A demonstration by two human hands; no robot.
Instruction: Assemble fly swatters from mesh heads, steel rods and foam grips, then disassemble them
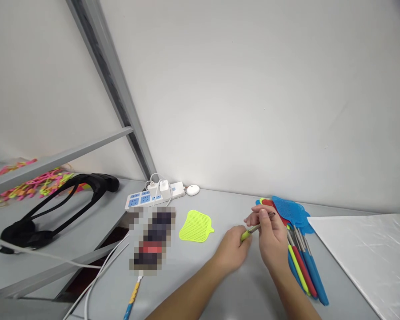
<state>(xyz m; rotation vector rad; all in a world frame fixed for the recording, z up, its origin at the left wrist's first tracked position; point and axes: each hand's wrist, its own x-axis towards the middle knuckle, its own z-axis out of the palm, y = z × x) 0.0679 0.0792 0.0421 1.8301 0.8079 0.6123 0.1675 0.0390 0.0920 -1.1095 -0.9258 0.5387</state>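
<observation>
My left hand (232,250) is closed around a yellow-green fly swatter handle (246,235), whose thin metal rod points up to the right. At the rod's far end, my right hand (270,235) has its thumb and fingers closed on it. A loose yellow-green perforated fly swatter head (196,226) lies flat on the table, left of my hands. Just right of my right hand is a pile of whole fly swatters, with blue heads (291,212) and a red one partly covered. Their blue, red and yellow-green handles (309,271) point toward me.
A white power strip (155,195) with plugs stands against the wall, beside a small white case (193,190). A blurred-out phone (153,240) on a cable lies at left. White plastic sheeting (370,253) covers the right side. Beyond the metal frame (113,80) rests a black headset (66,209).
</observation>
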